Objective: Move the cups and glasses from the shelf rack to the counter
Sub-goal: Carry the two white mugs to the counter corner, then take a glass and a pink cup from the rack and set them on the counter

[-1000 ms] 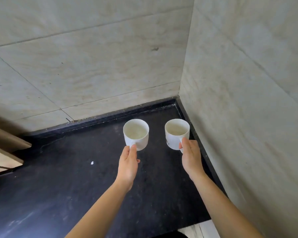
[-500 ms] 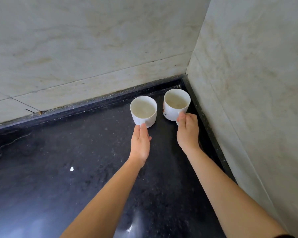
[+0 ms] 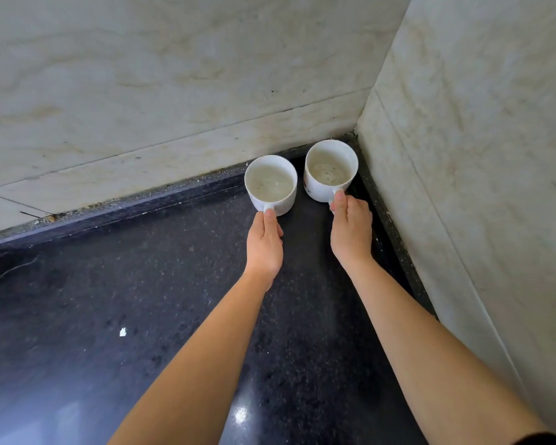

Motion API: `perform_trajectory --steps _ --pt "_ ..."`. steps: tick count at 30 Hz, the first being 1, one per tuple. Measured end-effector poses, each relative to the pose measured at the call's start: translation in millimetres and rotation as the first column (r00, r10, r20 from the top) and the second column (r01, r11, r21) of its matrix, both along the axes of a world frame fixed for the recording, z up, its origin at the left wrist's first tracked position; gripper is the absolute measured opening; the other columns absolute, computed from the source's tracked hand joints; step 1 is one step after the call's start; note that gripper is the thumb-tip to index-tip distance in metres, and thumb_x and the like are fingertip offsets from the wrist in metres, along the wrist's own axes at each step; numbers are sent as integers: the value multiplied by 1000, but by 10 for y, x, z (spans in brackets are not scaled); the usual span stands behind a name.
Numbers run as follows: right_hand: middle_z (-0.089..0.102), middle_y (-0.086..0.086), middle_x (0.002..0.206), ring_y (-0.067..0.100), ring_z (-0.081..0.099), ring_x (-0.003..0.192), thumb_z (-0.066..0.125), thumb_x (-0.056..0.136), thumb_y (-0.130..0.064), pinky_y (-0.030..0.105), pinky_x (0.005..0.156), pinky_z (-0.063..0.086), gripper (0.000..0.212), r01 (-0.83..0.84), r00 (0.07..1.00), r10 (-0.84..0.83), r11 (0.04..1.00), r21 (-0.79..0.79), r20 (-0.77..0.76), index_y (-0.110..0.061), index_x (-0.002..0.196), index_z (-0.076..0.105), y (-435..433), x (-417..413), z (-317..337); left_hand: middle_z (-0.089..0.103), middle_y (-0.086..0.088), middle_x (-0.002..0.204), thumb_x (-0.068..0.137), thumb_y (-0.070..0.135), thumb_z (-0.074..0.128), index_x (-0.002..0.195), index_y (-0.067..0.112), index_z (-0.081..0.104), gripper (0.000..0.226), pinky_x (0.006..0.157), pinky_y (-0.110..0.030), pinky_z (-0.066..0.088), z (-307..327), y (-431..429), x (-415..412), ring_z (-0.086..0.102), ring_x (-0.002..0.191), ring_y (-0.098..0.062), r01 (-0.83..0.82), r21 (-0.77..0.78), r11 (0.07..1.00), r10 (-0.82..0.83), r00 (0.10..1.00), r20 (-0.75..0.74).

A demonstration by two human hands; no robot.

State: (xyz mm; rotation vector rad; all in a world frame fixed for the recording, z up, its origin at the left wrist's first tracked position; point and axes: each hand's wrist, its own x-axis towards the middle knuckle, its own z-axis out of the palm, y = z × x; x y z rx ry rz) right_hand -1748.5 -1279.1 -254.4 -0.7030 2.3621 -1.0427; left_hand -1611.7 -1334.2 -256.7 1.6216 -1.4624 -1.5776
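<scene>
Two white cups stand upright and empty at the far right corner of the black counter (image 3: 142, 316). My left hand (image 3: 264, 244) grips the handle of the left cup (image 3: 271, 184). The right cup (image 3: 330, 170), with a small red mark on its side, sits closest to the corner, and my right hand (image 3: 350, 231) is closed on its handle. The cups stand a small gap apart. Whether their bases rest on the counter I cannot tell. The shelf rack is out of view.
Pale marble walls close the corner: the back wall (image 3: 174, 91) runs just behind the cups and the side wall (image 3: 479, 155) rises right beside the right cup. A small white speck (image 3: 122, 332) lies on the dark counter to the left.
Both hands have carried the cups forward and down into the corner, from mid-counter to just before the back wall. The grips on the handles are unchanged.
</scene>
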Motion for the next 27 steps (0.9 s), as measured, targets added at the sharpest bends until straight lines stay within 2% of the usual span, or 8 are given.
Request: perform_trajectory --steps 6,10,13,16,18,21,24,27 --pt "59 15 119 34 48 117 29 107 -49 39 83 34 51 -36 998 46 984 176 -53 -14 105 67 19 -5 146 60 3 89 104 49 30 85 22 54 41 71 -28 44 112 -14 -4 52 77 -11 17 49 999 -20 997 75" --pt "56 13 129 32 49 123 40 104 -51 38 86 40 49 -6 997 23 979 202 -79 -12 125 59 89 -18 368 43 -4 128 103 45 39 120 11 57 42 85 -33 43 369 -52 68 52 88 -12 -19 91 996 4 987 161" --pt "55 15 134 31 50 125 43 105 -47 41 96 44 49 -41 976 74 987 157 -207 -9 133 55 242 90 632 46 -23 134 103 40 32 121 -7 52 54 92 -49 45 688 -44 331 52 101 -28 106 -34 994 -89 940 330" --pt "57 18 134 36 51 125 45 104 -40 47 102 45 45 -159 906 200 978 138 -372 -5 131 57 369 269 957 46 -9 142 104 43 30 130 10 53 48 100 -41 40 1120 55 763 44 124 -24 245 -213 946 -122 876 467" --pt "54 19 140 38 49 128 46 104 -39 51 103 43 46 -239 856 280 960 148 -435 -4 132 56 349 381 1185 41 -9 148 105 43 32 137 14 50 47 104 -41 36 1408 84 1062 39 133 -28 322 -312 894 -108 830 548" --pt "51 23 144 43 49 128 52 103 -35 56 101 43 44 -394 767 387 914 100 -512 -3 133 57 221 649 1567 42 -13 148 104 41 35 138 11 51 48 105 -47 38 1859 130 1598 39 133 -34 364 -435 824 0 768 641" --pt "43 25 152 44 40 139 46 104 -38 57 111 36 47 -551 665 468 833 41 -582 -5 137 54 13 1006 1870 44 -14 147 103 39 43 134 10 53 44 102 -51 39 2267 250 2171 41 132 -35 338 -532 776 171 700 694" --pt "40 23 154 44 37 142 43 103 -41 57 113 35 49 -691 588 516 721 -55 -624 -9 139 53 -197 1548 2088 43 -13 148 101 41 47 136 12 53 46 104 -51 37 2578 568 2825 40 134 -35 295 -551 781 318 570 757"
